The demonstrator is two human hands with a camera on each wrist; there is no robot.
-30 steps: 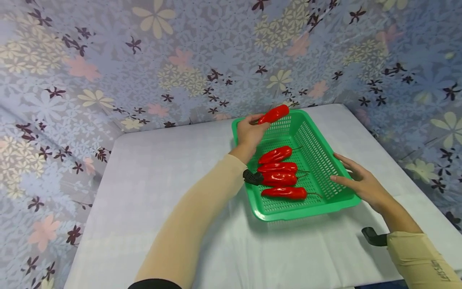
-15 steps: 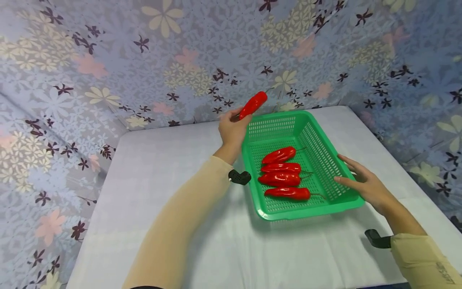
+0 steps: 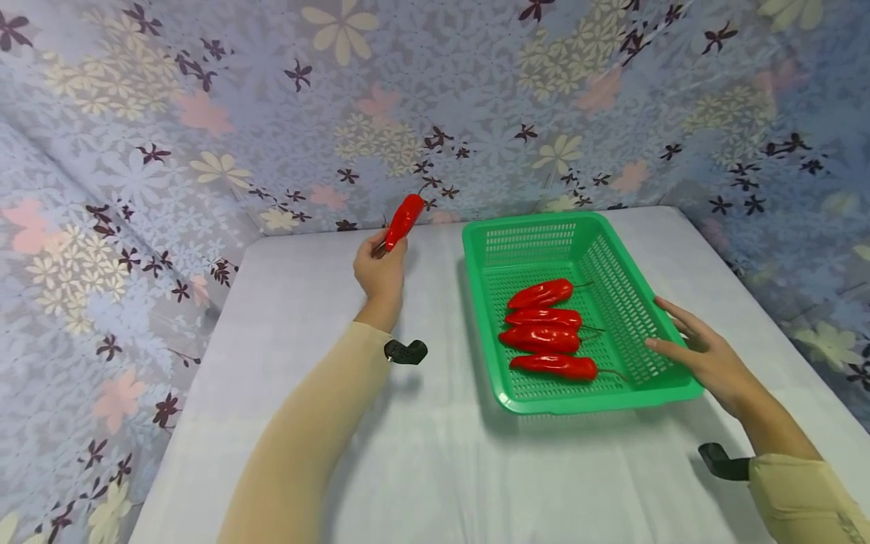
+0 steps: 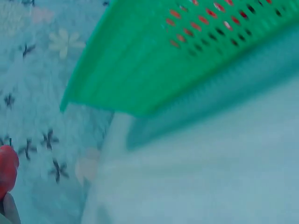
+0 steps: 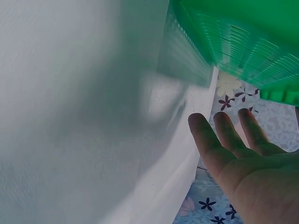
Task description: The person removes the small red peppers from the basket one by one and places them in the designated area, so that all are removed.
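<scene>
My left hand (image 3: 381,276) holds a red chili pepper (image 3: 405,219) by its lower end, over the back of the table left of the basket. The pepper's stem points up and away. In the left wrist view, part of this red pepper (image 4: 7,170) shows at the left edge. A green plastic basket (image 3: 598,403) contains several glossy red peppers (image 3: 540,338) lying in a row, stems to the right. At the basket's right rim is my right hand (image 3: 717,370), thumb over the inner side. Its other fingers (image 5: 205,135) extend loosely outside, below the rim in the right wrist view.
A white cloth (image 3: 435,468) covers the table. Behind and to the left hangs floral fabric (image 3: 272,136), close to the table's back edge. A black wrist mount (image 3: 405,352) sticks out from the left sleeve, another black mount (image 3: 723,462) from the right.
My left hand has carried the red pepper from above the basket leftward, out past its left rim. The right hand stays at the basket's right rim. The head view has shifted slightly.
</scene>
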